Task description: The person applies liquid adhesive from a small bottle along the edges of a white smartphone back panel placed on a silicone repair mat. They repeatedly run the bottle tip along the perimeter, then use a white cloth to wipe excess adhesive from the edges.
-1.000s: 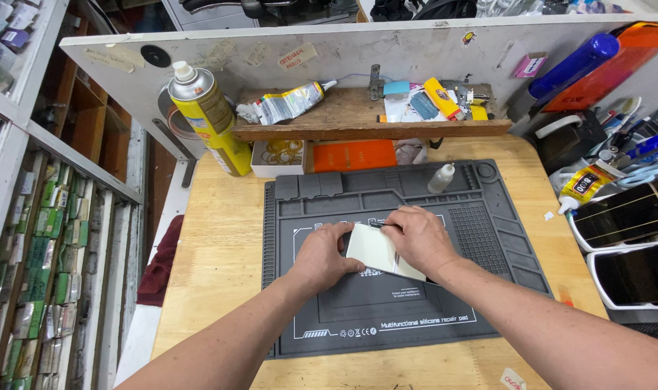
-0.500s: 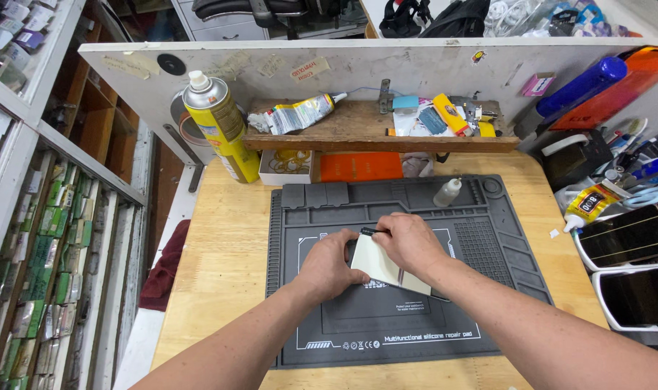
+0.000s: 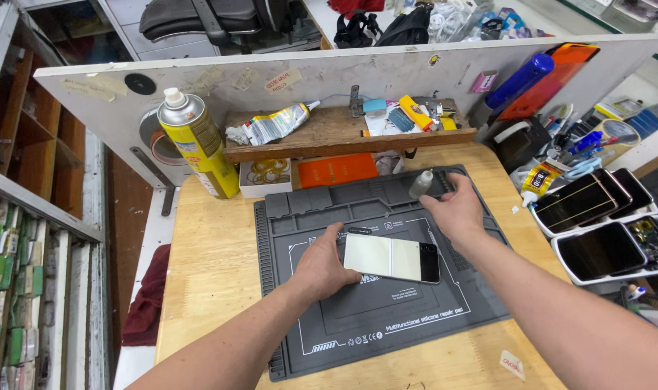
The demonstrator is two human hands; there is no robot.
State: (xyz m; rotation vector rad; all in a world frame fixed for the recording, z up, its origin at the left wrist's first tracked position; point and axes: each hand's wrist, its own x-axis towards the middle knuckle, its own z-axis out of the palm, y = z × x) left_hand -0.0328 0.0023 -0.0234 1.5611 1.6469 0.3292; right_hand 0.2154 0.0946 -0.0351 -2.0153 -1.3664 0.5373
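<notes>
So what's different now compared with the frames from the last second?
The right hand has left the pale phone and moved up toward the small dropper bottle at the mat's top edge. The phone now lies uncovered, flat on the mat. The left hand still steadies its left end.

Left hand (image 3: 323, 266) flat (right hand (image 3: 455, 214) reaching).
</notes>
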